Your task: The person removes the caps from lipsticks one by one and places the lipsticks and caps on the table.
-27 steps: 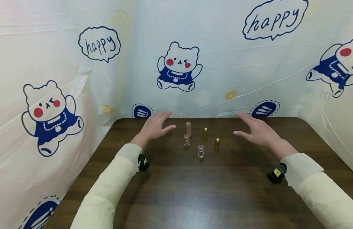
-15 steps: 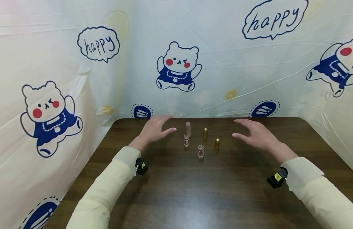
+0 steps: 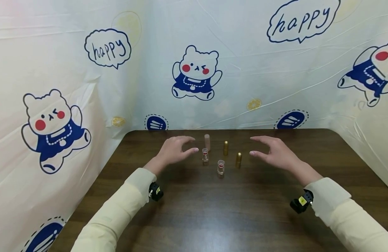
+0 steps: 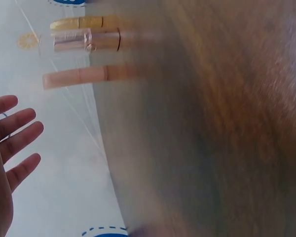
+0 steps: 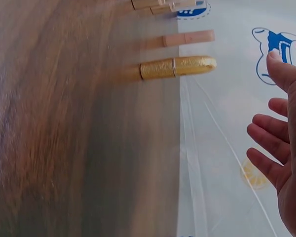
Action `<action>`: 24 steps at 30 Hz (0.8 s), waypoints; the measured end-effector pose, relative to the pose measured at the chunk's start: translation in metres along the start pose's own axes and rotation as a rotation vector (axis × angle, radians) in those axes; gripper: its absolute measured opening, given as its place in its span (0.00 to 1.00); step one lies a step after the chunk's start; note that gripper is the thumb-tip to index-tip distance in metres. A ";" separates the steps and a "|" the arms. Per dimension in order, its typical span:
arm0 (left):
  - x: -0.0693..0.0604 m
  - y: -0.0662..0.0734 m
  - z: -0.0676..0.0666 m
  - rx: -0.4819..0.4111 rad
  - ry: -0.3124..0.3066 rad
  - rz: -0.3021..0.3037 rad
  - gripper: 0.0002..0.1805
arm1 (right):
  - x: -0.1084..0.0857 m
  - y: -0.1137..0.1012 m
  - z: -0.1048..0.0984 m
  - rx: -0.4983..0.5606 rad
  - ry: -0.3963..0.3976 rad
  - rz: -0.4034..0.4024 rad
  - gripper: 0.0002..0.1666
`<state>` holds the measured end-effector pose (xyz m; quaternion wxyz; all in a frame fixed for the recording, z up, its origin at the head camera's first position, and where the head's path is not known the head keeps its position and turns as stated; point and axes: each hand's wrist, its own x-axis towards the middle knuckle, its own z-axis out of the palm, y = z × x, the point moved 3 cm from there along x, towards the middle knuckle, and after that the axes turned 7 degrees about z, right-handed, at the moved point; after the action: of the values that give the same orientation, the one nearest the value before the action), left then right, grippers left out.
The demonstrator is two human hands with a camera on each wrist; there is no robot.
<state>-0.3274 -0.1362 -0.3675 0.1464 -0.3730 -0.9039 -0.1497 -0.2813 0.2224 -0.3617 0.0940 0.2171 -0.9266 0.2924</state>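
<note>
Several lipstick tubes stand upright in a loose group on the brown table (image 3: 194, 210). A matte pink tube (image 3: 207, 142) is at the back left. Two clear-topped tubes, one left (image 3: 205, 155) and one in front (image 3: 220, 167), show a red tint inside. On the right are two gold tubes, a rear one (image 3: 225, 148) and a nearer one (image 3: 238, 160). My left hand (image 3: 175, 150) hovers just left of the group, relaxed, thumb apart from the fingers. Opposite it, my right hand (image 3: 277, 152) is held to the right of the gold tubes. Neither hand touches a tube.
A pale sheet (image 3: 244, 63) printed with bears and the word "happy" hangs behind and beside the table. Each wrist carries a small black camera, one left (image 3: 156, 191) and one right (image 3: 301, 201), below cream sleeves.
Both hands have come lower and closer to the tubes, the left moving slightly right and the right moving left. The fingers bend a little more. The tubes stand where they were.
</note>
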 end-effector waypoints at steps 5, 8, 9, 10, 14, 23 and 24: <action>-0.001 0.007 0.002 -0.033 0.020 0.017 0.27 | 0.001 -0.008 0.003 0.077 0.030 -0.032 0.29; -0.002 0.011 0.003 -0.071 0.034 0.025 0.24 | 0.002 -0.012 0.006 0.119 0.027 -0.033 0.28; -0.002 0.012 0.004 -0.086 0.037 0.031 0.24 | 0.003 -0.013 0.007 0.131 0.027 -0.031 0.28; -0.002 0.013 0.006 -0.098 0.037 0.037 0.23 | 0.003 -0.015 0.008 0.142 0.026 -0.027 0.28; -0.003 0.017 0.011 -0.143 0.016 0.069 0.23 | 0.003 -0.019 0.013 0.193 0.021 -0.024 0.27; -0.003 0.029 0.024 -0.278 -0.038 0.120 0.23 | 0.003 -0.030 0.029 0.285 -0.029 -0.021 0.27; -0.004 0.030 0.026 -0.285 -0.037 0.124 0.23 | 0.003 -0.032 0.031 0.293 -0.037 -0.022 0.27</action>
<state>-0.3073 -0.1084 -0.3875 0.0842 -0.4476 -0.8514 -0.2602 -0.2708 0.1798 -0.3703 0.0475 0.2440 -0.8732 0.4193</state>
